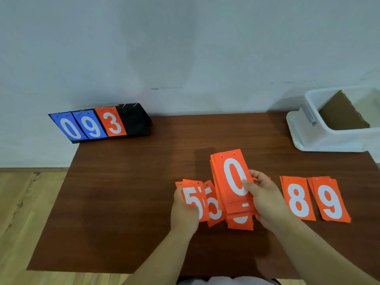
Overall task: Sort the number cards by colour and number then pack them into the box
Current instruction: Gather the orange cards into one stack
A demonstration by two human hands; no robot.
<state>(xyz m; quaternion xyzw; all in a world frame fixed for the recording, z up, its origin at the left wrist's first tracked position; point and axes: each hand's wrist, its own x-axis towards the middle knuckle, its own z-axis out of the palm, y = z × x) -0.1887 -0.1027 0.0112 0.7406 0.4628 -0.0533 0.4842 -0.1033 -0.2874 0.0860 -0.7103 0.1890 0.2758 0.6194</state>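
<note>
**Orange number cards, sorting in progress**

1. 0 stack (234, 182): a thick batch of orange cards, white 0 on top. The right hand (265, 198) holds it raised and tilted over the table, thumb across the lower face and fingers behind. Probably a gathered batch, kept up so the cards below stay readable.
2. Loose cards under the stack (239, 222): orange, lying on the table, numerals mostly covered.
3. 5 cards (192, 199): a small overlapping fan, pinched at its left side by the left hand (182, 212), apparently to square like numbers together.
4. Neighbouring card (213, 208): tucked between the fan and the stack; whether it reads 5 or 3 cannot be told.
5. 8 pile (298, 199) and 9 pile (331, 202): flat, side by side, right of the right hand. They seem set out in rising order for collection in sequence.
6. Box (329, 140): white plastic, open, at the far right corner, with a brown cardboard sheet (339, 114) leaning inside. No cards show in it, so packing looks not yet begun.
7. Scoreboard stand (135, 122): black, at the far left edge, with a blue 0, a blue 9 and an orange 3 hanging on rings.
8. Table (123, 192): dark brown, carrying all of the above.
</note>
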